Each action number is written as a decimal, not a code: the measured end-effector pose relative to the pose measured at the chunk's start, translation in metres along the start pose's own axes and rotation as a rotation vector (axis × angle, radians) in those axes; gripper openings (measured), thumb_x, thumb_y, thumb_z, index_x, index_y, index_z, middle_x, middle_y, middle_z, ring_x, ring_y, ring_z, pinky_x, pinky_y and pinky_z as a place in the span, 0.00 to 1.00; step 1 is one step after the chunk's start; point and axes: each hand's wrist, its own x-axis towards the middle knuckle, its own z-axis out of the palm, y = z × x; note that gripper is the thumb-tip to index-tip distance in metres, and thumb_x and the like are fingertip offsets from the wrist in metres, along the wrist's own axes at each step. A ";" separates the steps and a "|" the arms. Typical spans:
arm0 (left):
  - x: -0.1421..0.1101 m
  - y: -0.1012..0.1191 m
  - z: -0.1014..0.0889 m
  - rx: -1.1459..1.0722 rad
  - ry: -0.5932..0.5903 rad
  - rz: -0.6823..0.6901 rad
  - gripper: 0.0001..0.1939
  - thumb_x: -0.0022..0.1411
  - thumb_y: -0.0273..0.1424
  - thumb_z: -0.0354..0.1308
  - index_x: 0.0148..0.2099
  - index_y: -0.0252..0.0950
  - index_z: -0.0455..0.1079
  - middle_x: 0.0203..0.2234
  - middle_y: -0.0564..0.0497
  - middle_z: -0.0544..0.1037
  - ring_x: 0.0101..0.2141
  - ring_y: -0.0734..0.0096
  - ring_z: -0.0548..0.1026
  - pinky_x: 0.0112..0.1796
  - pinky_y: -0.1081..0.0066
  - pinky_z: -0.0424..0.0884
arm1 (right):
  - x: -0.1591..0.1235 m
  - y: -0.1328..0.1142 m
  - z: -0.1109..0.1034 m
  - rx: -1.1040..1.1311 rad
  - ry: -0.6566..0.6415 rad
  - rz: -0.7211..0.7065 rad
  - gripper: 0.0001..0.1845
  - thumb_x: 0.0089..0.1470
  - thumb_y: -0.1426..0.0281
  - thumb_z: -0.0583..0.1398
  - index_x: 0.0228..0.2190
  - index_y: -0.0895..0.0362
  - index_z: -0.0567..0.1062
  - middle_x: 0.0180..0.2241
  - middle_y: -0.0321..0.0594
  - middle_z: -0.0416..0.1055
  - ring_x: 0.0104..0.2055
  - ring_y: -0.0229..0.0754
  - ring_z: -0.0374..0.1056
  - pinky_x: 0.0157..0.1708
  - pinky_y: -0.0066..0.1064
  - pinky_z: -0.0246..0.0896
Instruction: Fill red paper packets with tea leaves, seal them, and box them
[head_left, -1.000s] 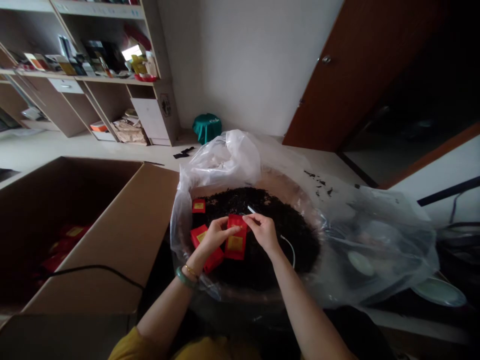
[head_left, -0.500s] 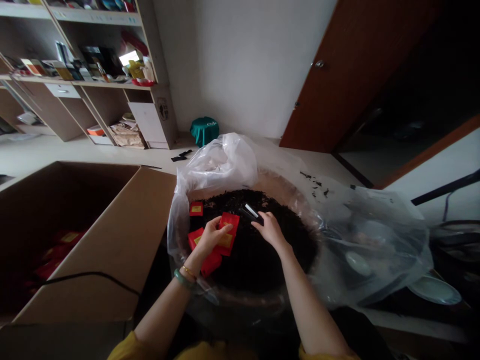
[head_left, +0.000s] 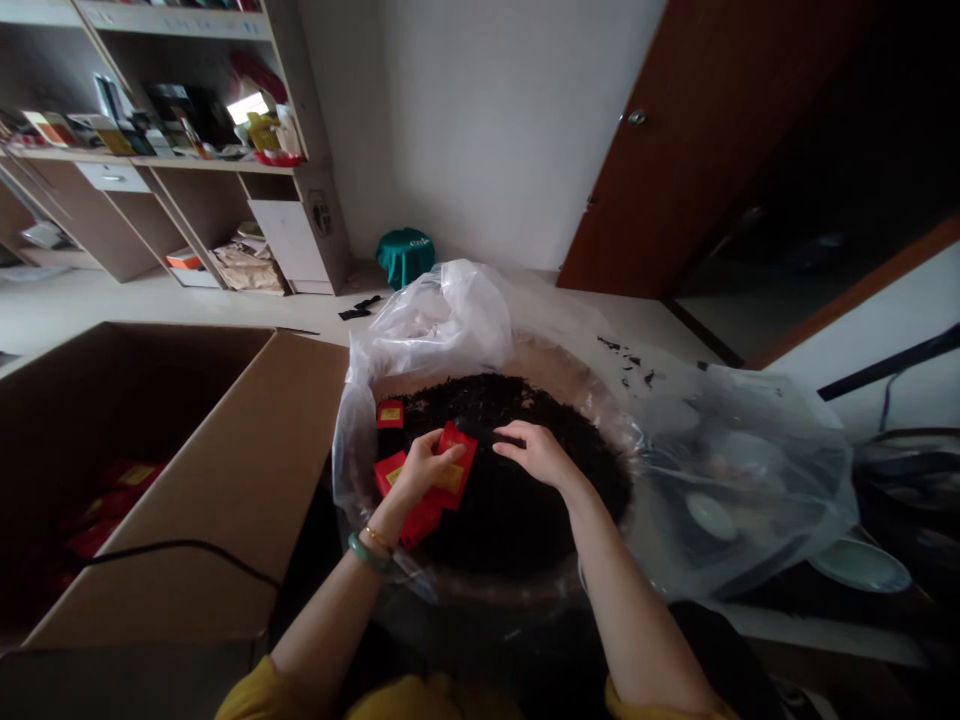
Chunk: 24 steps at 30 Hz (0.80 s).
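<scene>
My left hand [head_left: 421,472] pinches an upright red packet [head_left: 456,465] with a yellow label between thumb and fingers. In my right hand [head_left: 538,455] is a slim black handheld tool [head_left: 480,434], its far end at the packet's top edge; whether it touches cannot be made out. Both hands are above dark dried leaves [head_left: 525,525], which look like tea, in a wide round container lined with clear plastic [head_left: 465,310]. Below and beside my left hand, more red packets [head_left: 421,522] lie on the leaves. A single red packet [head_left: 390,414] rests at the container's left side.
To the left stands an open cardboard box [head_left: 187,500] with several red packets [head_left: 124,485] inside. Loose plastic sheeting [head_left: 739,470] spreads at the right, near a pale dish [head_left: 859,566]. A green-covered stool [head_left: 406,258], shelving [head_left: 289,235] and a brown door [head_left: 667,150] stand behind.
My right hand has turned the black tool and brought its end leftward to the packet's top edge. The tool's white strip no longer shows. My left hand keeps its hold.
</scene>
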 end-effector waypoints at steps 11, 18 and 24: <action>-0.001 0.011 0.006 0.001 0.053 -0.032 0.20 0.40 0.42 0.70 0.32 0.33 0.75 0.24 0.50 0.79 0.24 0.71 0.74 0.25 0.75 0.69 | -0.003 -0.003 0.002 0.064 -0.024 -0.001 0.12 0.51 0.68 0.63 0.39 0.56 0.79 0.40 0.43 0.77 0.43 0.44 0.72 0.46 0.34 0.65; 0.002 0.007 0.002 -0.016 0.078 -0.037 0.19 0.39 0.38 0.71 0.34 0.33 0.77 0.26 0.49 0.80 0.24 0.71 0.74 0.27 0.73 0.69 | 0.000 0.027 0.001 -0.057 0.132 0.129 0.19 0.53 0.65 0.61 0.46 0.58 0.75 0.43 0.46 0.75 0.43 0.46 0.71 0.46 0.37 0.65; 0.001 0.009 0.004 -0.002 0.073 -0.015 0.17 0.43 0.41 0.69 0.30 0.32 0.77 0.23 0.49 0.79 0.24 0.72 0.72 0.27 0.73 0.68 | -0.002 0.037 0.016 -0.344 0.260 0.201 0.17 0.50 0.69 0.62 0.44 0.59 0.77 0.42 0.51 0.74 0.45 0.51 0.69 0.48 0.43 0.62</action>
